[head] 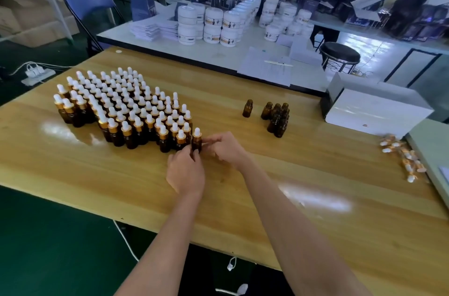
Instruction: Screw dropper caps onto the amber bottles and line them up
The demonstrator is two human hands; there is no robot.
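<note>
A capped amber bottle (196,140) with a white dropper bulb and gold collar stands at the right end of the front row. My left hand (185,170) grips its lower body from the near side. My right hand (224,148) touches it from the right with curled fingertips. A large block of capped bottles (121,104) stands in rows to the left. One lone uncapped amber bottle (247,108) and a small cluster of uncapped bottles (277,117) stand to the right. Loose dropper caps (402,157) lie at the far right edge.
The wooden table (267,186) holds a white box (374,111) at the back right. Behind it a white table (218,53) carries stacked white jars (213,26) and papers. A blue chair (87,4) and a black stool (340,55) stand beyond.
</note>
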